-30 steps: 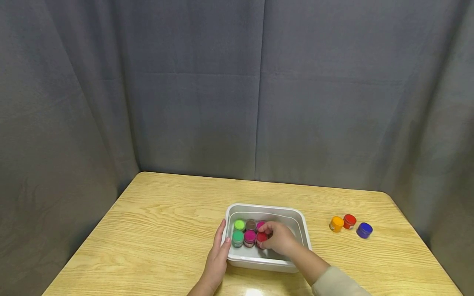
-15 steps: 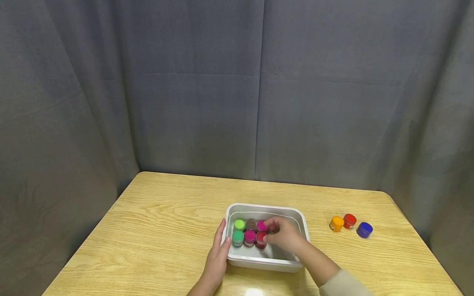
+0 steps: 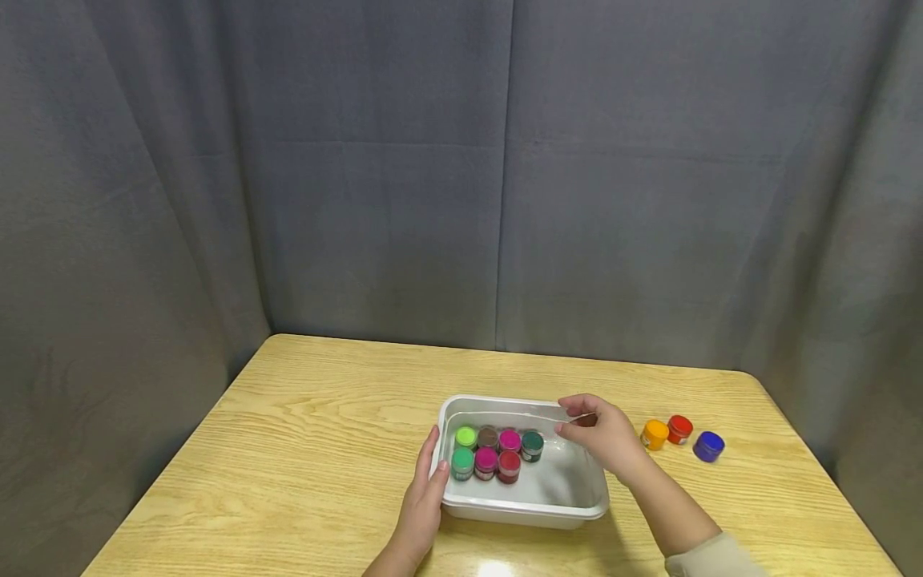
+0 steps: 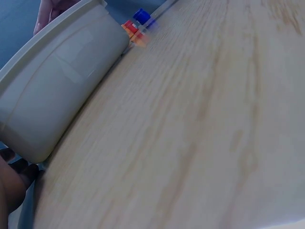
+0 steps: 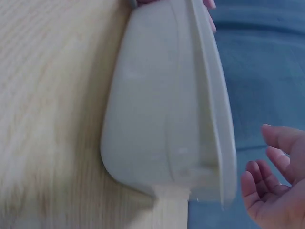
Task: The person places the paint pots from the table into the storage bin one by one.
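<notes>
In the white tray, jars are stood upright, close together, in two rows: a lime jar, a brown jar, a pink jar and a dark green jar behind; a mint jar, a magenta jar and a red jar in front. On the bench, to the tray's right, an orange jar, a scarlet jar and a blue jar are grouped. What is inside the jars cannot be told. The tray's left end is gripped by the left hand. Nothing is held by the right hand, whose fingers are loosely bent above the tray's back right corner. Each jar is judged light, stiff and smooth enough to slip, best pinched round its lid between thumb and fingertips. The tray, apparently thin-walled and light, could be easily nudged and is best steadied by its rim.
</notes>
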Motion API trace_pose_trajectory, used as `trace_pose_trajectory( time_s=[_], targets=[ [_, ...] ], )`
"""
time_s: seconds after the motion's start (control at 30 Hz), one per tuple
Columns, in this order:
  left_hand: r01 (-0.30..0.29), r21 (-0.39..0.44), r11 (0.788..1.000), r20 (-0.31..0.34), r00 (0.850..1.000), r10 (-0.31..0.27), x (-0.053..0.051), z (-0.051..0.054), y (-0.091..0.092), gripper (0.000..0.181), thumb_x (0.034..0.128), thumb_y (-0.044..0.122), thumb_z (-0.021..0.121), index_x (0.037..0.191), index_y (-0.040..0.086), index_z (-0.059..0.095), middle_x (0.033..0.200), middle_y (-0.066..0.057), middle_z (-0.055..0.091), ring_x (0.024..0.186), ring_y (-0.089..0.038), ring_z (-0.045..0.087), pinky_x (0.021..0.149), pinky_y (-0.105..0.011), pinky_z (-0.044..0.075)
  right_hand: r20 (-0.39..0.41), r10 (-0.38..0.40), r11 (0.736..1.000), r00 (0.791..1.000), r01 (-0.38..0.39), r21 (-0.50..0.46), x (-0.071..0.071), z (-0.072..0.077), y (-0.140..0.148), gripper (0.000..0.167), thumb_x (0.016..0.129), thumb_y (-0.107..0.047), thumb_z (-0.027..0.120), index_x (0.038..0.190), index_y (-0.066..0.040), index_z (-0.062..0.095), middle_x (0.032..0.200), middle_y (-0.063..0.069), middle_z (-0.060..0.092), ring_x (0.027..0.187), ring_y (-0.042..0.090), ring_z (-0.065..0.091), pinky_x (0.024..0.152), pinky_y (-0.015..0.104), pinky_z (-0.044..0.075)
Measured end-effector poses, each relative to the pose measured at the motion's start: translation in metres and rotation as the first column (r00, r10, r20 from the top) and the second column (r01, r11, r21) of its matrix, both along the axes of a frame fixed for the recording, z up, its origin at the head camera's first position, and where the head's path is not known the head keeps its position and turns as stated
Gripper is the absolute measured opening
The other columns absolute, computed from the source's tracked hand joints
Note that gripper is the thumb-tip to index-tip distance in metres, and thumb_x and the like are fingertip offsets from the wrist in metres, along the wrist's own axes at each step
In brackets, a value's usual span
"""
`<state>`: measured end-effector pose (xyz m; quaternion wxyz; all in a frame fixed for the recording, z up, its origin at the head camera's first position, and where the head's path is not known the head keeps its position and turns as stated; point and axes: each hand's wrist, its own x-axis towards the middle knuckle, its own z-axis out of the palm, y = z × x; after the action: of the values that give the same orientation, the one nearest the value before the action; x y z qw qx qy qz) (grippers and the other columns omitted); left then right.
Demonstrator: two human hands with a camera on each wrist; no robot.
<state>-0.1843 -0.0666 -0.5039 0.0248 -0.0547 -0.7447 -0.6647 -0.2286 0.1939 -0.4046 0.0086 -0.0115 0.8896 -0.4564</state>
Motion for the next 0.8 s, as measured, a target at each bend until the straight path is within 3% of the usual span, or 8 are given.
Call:
trace_pose_trajectory(
  time_s=[0.3, 0.63, 0.8],
  targets=[
    [0.001, -0.002, 1.0, -0.002, 1.0, -0.001, 0.0, 0.0, 0.0, 0.052, 0.1068, 0.026, 0.034, 0.157, 0.023, 0.021, 0.164, -0.013, 0.018, 0.15, -0.044, 0.012, 0.113, -0.075, 0.011, -0.022, -0.066, 0.998, 0.998, 0.066, -0.001, 0.001, 0.005, 0.035, 0.045, 0.091, -0.024, 0.07, 0.129, -0.002, 0.058, 0.123, 0.021, 0.059, 0.107, 0.03, 0.061, 0.081, 0.03, 0.057],
    [0.002, -0.006, 1.0, -0.011, 1.0, -0.002, 0.0, -0.002, 0.0, 0.052, 0.1068, 0.028, 0.034, 0.157, 0.023, 0.021, 0.164, -0.013, 0.019, 0.149, -0.046, 0.013, 0.111, -0.076, 0.012, -0.02, -0.117, 0.993, 0.993, 0.118, 0.018, 0.007, -0.009, 0.071, 0.055, 0.093, -0.035, 0.067, 0.135, -0.002, 0.052, 0.134, 0.024, 0.052, 0.118, 0.035, 0.056, 0.085, 0.033, 0.056],
    [0.0, -0.008, 1.0, -0.016, 1.0, 0.0, -0.001, -0.001, 0.0, 0.052, 0.1069, 0.027, 0.033, 0.157, 0.023, 0.021, 0.164, -0.013, 0.019, 0.149, -0.046, 0.014, 0.111, -0.076, 0.012, -0.002, -0.142, 0.99, 0.99, 0.142, 0.027, 0.009, -0.015, 0.092, 0.061, 0.095, -0.039, 0.063, 0.14, 0.0, 0.046, 0.139, 0.025, 0.047, 0.122, 0.037, 0.052, 0.08, 0.021, 0.053]
  ],
)
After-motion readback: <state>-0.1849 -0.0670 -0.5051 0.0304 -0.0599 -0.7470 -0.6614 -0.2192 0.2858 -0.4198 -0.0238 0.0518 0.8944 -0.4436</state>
